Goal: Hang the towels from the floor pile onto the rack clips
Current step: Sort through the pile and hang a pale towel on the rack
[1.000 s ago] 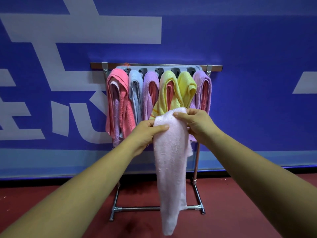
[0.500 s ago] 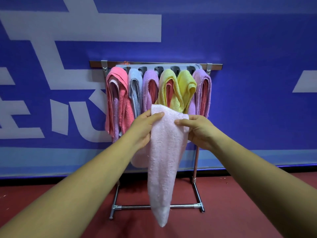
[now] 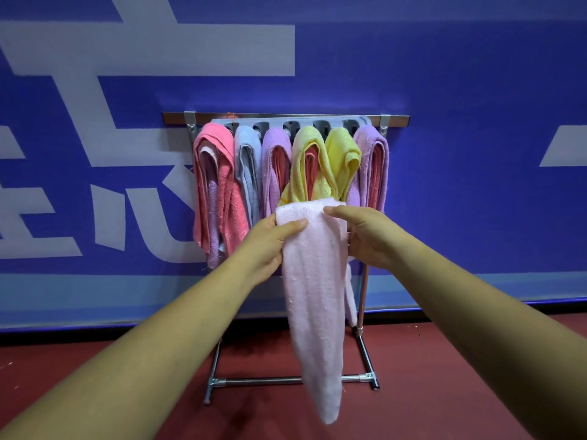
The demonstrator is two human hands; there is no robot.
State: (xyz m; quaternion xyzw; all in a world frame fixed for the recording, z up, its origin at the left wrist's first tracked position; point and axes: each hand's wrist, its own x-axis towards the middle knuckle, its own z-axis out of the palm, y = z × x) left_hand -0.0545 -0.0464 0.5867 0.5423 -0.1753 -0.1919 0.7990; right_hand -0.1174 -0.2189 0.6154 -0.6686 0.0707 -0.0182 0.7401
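Observation:
A pale pink towel (image 3: 314,290) hangs folded lengthwise in front of the rack, its tip down near the floor. My left hand (image 3: 270,246) grips its upper left edge, thumb across the front. My right hand (image 3: 365,236) grips the upper right edge. The fold sits just below the hung towels. The rack (image 3: 286,117) carries a grey clip strip (image 3: 292,123) with several towels in it: pink (image 3: 216,185), light blue (image 3: 249,173), purple (image 3: 274,166), two yellow (image 3: 340,160) and another purple (image 3: 373,166). The floor pile is out of view.
The rack stands on a metal frame (image 3: 263,381) on red floor (image 3: 444,376), right against a blue wall banner (image 3: 476,154) with white lettering. Its right post (image 3: 363,290) runs down behind the held towel.
Both hands shifted their grip along the towel's top fold and spread it wider. The towel's top stays just under the yellow towels, and its tail swung slightly right.

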